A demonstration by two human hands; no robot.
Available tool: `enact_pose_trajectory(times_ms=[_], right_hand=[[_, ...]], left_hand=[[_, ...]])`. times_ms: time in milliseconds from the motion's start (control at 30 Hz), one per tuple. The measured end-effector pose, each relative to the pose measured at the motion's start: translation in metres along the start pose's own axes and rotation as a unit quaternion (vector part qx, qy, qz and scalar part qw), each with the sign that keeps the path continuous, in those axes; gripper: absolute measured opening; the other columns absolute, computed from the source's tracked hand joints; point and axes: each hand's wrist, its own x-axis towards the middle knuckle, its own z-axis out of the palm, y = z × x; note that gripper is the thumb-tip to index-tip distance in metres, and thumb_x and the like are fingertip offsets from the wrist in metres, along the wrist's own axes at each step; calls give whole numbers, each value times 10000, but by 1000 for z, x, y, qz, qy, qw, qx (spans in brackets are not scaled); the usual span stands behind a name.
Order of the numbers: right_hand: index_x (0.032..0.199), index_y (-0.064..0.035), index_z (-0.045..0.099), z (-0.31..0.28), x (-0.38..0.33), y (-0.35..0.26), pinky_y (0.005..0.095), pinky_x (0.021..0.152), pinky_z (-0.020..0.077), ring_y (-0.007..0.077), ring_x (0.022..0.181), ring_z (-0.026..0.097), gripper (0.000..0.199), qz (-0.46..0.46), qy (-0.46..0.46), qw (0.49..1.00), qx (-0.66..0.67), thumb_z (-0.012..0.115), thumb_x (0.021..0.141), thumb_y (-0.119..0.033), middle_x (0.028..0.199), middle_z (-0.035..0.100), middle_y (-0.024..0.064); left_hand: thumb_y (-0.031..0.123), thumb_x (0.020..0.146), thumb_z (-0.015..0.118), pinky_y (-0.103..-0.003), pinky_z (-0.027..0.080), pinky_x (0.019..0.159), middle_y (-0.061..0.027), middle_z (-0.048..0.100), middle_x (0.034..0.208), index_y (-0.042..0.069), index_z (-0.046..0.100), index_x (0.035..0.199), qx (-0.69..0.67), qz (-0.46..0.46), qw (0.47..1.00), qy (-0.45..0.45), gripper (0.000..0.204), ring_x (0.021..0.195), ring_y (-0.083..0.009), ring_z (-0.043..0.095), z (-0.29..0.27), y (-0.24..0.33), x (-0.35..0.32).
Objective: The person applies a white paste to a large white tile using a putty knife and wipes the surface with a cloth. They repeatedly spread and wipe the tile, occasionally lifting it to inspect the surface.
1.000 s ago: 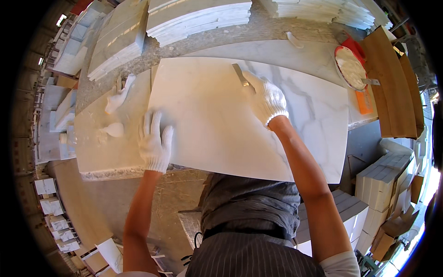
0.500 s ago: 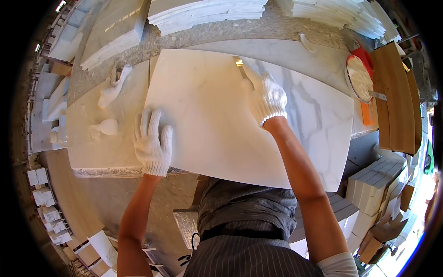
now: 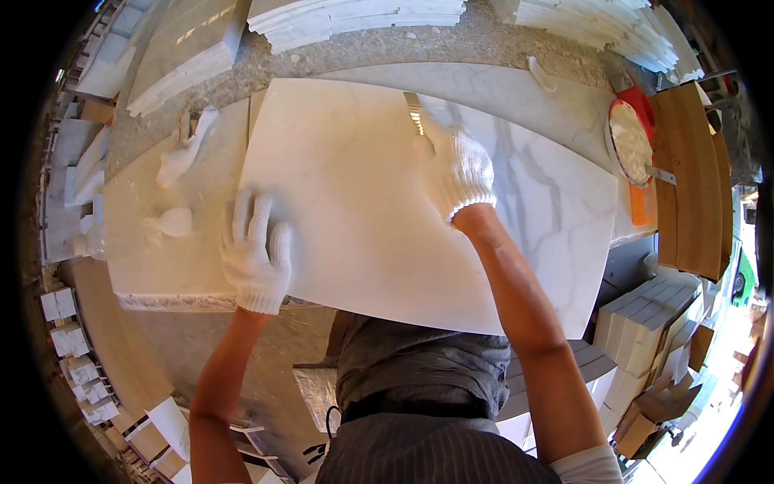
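Note:
A white slab with grey veins (image 3: pixel 339 202) lies across the work surface, marble-like in look. My right hand (image 3: pixel 461 169), in a white knit glove, is closed on a putty knife (image 3: pixel 414 113). Its flat metal blade shows past the fingers near the slab's far edge; its handle is hidden in the hand. My left hand (image 3: pixel 256 254), gloved alike, rests with fingers spread at the slab's left edge. Left of it lie a crumpled white thing like a glove (image 3: pixel 187 149) and a small white rounded thing (image 3: pixel 171 222).
At the right, a red-rimmed tub of whitish paste (image 3: pixel 630 137) has a metal blade leaning over its rim. Beside it stands a cardboard box (image 3: pixel 685 177). Stacked slabs (image 3: pixel 355 20) line the far side. White blocks (image 3: pixel 645 323) are piled at the lower right.
The view has shifted slightly, moving most things a little left. The blade in my right hand now points more straight away from me. My left hand keeps its place at the slab's edge.

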Motion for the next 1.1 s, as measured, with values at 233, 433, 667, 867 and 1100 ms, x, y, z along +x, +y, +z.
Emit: enact_pose_trajectory(times_ms=[233,433,667,867,1100], right_hand=[[1274,-255,568,9,12,-6,496,762,521,389,933,644,336,-5,5,999,-32,493,947,-236,1032,634,203],[1306,-268,558,-2,4,-1,486,762,526,386,955,642,364,-27,-8,1000,-4,478,955,-217,1060,635,213],[1341,-291,542,1,4,-4,485,788,529,390,954,641,394,2,-32,999,-18,458,961,-222,1045,628,218],[1209,-201,534,4,17,-2,425,598,587,314,947,700,557,-39,-43,997,-46,769,721,-70,1125,636,156],[1298,-262,626,0,16,-22,401,898,518,343,1090,635,384,-69,-38,994,77,475,945,-266,1168,672,176]], left_hand=[[189,884,670,-523,426,1024,-174,571,1366,105,656,1261,-5,-2,1000,-2,387,1251,-460,498,-3,0,3],[185,883,671,-522,427,1021,-170,577,1356,104,651,1260,-24,2,1000,20,385,1235,-464,509,1,-5,-3],[181,880,671,-515,438,1006,-150,584,1348,120,648,1252,-11,11,1000,19,377,1238,-474,506,1,-1,-2],[188,872,675,-512,449,1000,-136,593,1347,131,665,1230,-21,-1,999,31,363,1224,-473,519,3,-2,-4],[191,876,670,-508,457,999,-145,598,1340,131,671,1214,-17,25,998,54,343,1213,-444,539,1,-2,-1]])
